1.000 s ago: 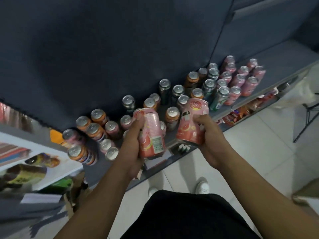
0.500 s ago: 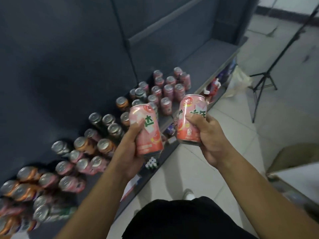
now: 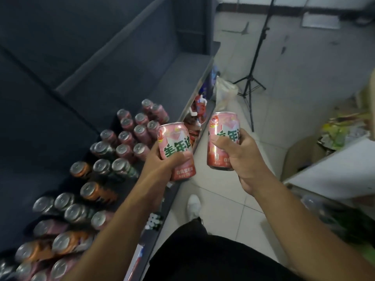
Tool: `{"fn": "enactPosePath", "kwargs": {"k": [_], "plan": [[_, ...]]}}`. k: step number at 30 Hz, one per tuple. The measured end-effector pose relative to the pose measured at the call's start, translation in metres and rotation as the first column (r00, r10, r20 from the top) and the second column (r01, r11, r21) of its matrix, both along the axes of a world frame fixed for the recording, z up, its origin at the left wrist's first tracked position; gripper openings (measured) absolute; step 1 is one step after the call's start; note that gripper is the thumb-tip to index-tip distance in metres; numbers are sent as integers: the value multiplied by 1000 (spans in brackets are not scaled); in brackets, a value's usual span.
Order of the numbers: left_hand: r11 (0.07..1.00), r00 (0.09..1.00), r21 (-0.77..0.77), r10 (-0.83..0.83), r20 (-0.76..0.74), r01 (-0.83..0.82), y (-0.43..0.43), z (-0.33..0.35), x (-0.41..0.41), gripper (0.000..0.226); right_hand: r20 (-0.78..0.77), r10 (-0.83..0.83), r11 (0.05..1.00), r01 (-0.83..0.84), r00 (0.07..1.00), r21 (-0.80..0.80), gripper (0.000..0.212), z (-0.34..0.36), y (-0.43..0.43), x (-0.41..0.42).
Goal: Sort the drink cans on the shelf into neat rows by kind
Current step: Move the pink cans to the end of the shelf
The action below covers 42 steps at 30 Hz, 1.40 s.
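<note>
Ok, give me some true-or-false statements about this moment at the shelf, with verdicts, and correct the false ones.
1. The left hand grips a pink can and the right hand grips a second pink can. True.
2. A cluster of pink cans stands on the shelf beyond the left hand. True.
3. Both held cans rest on the shelf. False: both are held up off it, the second one out over the tiled floor.
4. The black tripod stands on the shelf. False: it stands on the tiled floor.
5. The orange cans stand farther along the shelf than the pink cluster. False: they are nearer the person.
</note>
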<state>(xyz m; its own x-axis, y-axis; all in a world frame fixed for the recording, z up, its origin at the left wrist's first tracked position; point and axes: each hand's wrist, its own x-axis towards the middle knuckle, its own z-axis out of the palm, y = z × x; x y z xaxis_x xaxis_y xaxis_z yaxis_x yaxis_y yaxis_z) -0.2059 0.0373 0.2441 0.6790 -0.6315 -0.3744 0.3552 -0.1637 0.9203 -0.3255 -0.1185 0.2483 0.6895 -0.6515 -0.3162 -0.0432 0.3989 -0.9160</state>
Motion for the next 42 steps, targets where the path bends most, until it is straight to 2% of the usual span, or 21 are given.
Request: {"fn": "enactPosePath", "kwargs": {"k": [4, 9, 17, 24, 29, 33, 37, 39, 42], "plan": [[999, 998, -49, -14, -68, 11, -48, -6, 35, 85, -33, -59, 998, 59, 998, -27, 35, -2, -41, 26], [994, 992, -106, -37, -124, 24, -110, -6, 97, 84, -46, -108, 993, 106, 993, -45, 26, 0, -98, 85], [995, 987, -98, -46, -152, 31, -207, -5, 202, 88, -37, -89, 994, 86, 995, -70, 22, 6, -183, 183], [987, 992, -154, -57, -116, 39, -289, -13, 258, 54, -51, -92, 995, 89, 994, -48, 27, -4, -262, 239], [987, 987, -164, -24, -160, -3, -357, -18, 281, 44, -51, 13, 1000, -14, 999, -24, 36, -16, -340, 272], [986, 993, -167, -31, -110, 12, -414, -17, 293, 43, -97, 130, 991, -133, 987, -25, 42, -19, -409, 303], [983, 993, -160, 71, -98, -86, -461, -13, 303, 58, -134, 233, 970, -239, 963, -31, 53, -17, -466, 333], [974, 981, -150, 152, -120, -169, -483, -12, 309, 51, -147, 258, 964, -265, 955, -29, 51, -16, -487, 350], [924, 923, -157, 307, -233, -347, -507, -13, 322, 46, -161, 274, 960, -278, 948, -6, 51, -16, -511, 379]]}}
